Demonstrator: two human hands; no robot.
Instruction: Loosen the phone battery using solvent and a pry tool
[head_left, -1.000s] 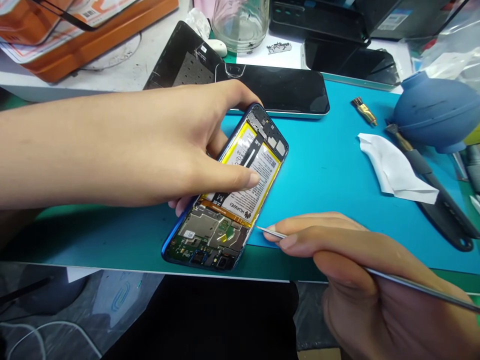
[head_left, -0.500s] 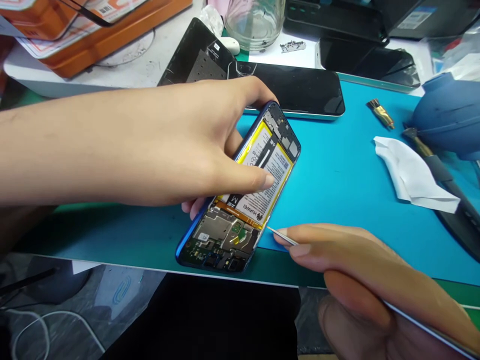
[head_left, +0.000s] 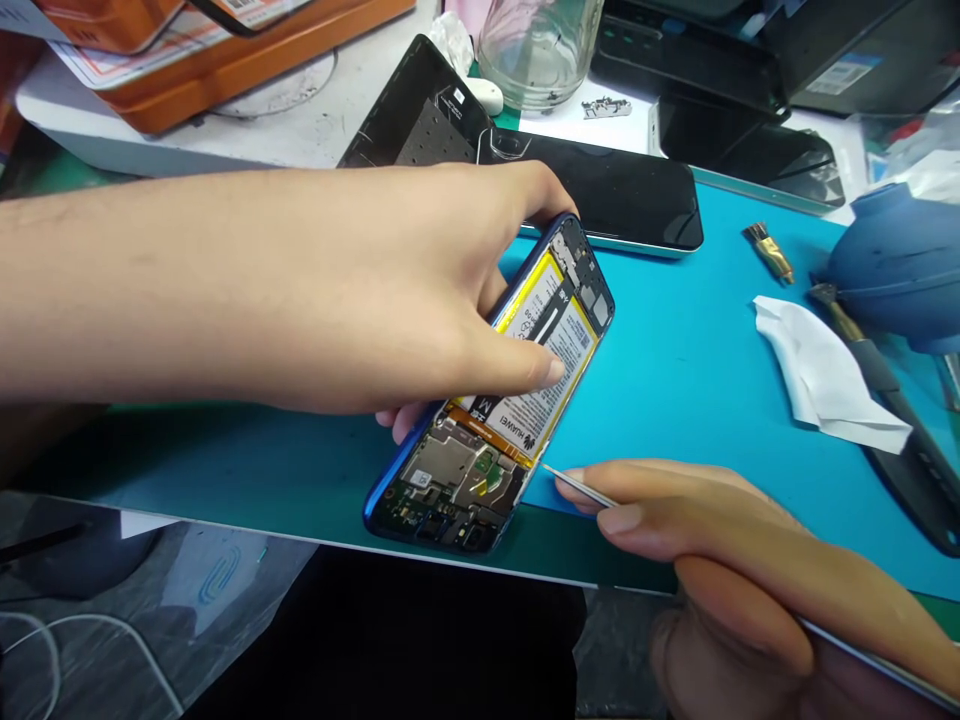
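An opened smartphone point(head_left: 450, 485) with a blue frame is held tilted over the mat by my left hand point(head_left: 442, 300). My thumb lies across its battery point(head_left: 521, 420), which is white with yellow edges and marked HUAWEI. Below the battery an orange flex cable crosses the phone, and the circuit board shows at the near end. My right hand point(head_left: 720, 560) is closed round a thin metal tool point(head_left: 589, 490), held like a pen. The tool's fine tip is at the phone's right edge, near the flex cable; whether it touches cannot be made out.
Behind my left hand lie a dark phone point(head_left: 622, 195) and a black back panel point(head_left: 420, 110). A glass jar point(head_left: 536, 60) stands further back. To the right are a small brush point(head_left: 769, 252), a white wipe point(head_left: 825, 375), a blue air blower point(head_left: 896, 265) and a black-handled brush point(head_left: 922, 490).
The whole view has shifted slightly, so most things sit further right and lower. Both hands keep their holds on the phone and the tool, with the tip still near the same edge.
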